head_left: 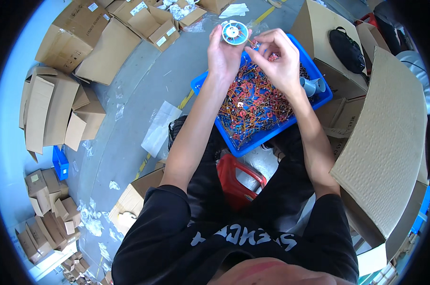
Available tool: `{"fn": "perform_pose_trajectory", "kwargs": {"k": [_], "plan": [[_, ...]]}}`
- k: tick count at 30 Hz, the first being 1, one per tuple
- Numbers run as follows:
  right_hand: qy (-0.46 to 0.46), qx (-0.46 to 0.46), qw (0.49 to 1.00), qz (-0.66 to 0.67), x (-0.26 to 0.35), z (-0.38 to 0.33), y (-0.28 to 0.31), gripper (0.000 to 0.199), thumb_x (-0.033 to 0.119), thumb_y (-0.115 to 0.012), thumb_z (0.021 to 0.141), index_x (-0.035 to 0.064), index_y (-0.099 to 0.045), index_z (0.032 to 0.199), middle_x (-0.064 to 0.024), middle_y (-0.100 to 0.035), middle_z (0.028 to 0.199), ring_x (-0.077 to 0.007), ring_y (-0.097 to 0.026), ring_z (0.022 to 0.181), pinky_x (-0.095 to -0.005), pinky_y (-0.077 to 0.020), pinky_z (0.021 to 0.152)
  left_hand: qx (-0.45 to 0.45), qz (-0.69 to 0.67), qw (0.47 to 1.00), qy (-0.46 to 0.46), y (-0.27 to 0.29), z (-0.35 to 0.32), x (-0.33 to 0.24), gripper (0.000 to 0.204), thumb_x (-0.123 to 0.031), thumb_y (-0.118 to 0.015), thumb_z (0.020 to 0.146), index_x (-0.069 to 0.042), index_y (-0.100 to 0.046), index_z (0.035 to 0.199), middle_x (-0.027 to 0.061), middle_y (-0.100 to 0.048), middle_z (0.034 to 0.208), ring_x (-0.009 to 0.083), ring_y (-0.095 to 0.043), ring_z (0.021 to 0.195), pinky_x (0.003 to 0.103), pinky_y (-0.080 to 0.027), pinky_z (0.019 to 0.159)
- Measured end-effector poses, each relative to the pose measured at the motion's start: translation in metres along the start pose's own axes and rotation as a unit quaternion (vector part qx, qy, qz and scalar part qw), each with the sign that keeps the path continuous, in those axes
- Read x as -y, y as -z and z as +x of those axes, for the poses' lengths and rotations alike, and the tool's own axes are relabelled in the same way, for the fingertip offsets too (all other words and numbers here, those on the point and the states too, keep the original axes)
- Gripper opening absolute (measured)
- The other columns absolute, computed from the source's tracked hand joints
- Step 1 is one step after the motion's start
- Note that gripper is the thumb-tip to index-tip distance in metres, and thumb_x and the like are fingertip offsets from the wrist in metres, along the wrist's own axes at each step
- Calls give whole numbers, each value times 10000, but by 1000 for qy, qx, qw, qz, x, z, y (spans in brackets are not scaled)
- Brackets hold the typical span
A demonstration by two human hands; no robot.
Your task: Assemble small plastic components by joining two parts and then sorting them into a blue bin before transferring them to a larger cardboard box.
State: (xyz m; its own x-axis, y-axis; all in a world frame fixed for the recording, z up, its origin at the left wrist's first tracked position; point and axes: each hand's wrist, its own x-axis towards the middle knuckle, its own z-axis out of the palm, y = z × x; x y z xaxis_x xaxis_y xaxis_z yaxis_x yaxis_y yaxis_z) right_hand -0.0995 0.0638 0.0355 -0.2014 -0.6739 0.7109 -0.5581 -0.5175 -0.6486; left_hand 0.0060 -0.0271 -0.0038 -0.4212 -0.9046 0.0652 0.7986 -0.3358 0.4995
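Note:
My left hand (223, 58) is closed round a round, pale part with a white hub and light-blue spokes (234, 33), held up above the far left corner of a blue plastic bin. Just to its right, my right hand (282, 64) pinches a small red part with thin wires (254, 44), its end close to the round part's rim. Whether the two parts touch, I cannot tell. Below both hands, the blue bin (246, 149) holds a tangle of small red, orange and black wired pieces (257, 102). Light-blue cup-shaped parts (310, 86) lie at the bin's right side.
Tall cardboard boxes (383, 137) crowd my right side, with a black pouch (346, 50) on one. More open cartons (58, 107) stand at the left. A red stool (236, 180) shows between my legs. Plastic scraps (162, 128) litter the grey floor.

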Motion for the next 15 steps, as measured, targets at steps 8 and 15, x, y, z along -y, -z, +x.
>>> {"fn": "perform_pose_trajectory", "kwargs": {"k": [8, 15], "plan": [[-23, -24, 999, -38, -1, -3, 14, 244, 41, -778, 694, 16, -619, 877, -41, -531, 720, -97, -524, 555, -217, -430, 493, 33, -8, 999, 18, -13, -2, 16, 352, -322, -428, 965, -20, -505, 1130, 135, -596, 1108, 299, -562, 1069, 412, -426, 933], [-9, -40, 987, -156, -2, -6, 25, 258, 82, -793, 689, 24, -644, 892, -50, -519, 708, -116, -498, 539, -238, -419, 486, 16, 5, 999, 32, -26, -9, 22, 368, -328, -442, 950, -17, -507, 1135, 134, -600, 1093, 252, -552, 1063, 388, -419, 937]]}}
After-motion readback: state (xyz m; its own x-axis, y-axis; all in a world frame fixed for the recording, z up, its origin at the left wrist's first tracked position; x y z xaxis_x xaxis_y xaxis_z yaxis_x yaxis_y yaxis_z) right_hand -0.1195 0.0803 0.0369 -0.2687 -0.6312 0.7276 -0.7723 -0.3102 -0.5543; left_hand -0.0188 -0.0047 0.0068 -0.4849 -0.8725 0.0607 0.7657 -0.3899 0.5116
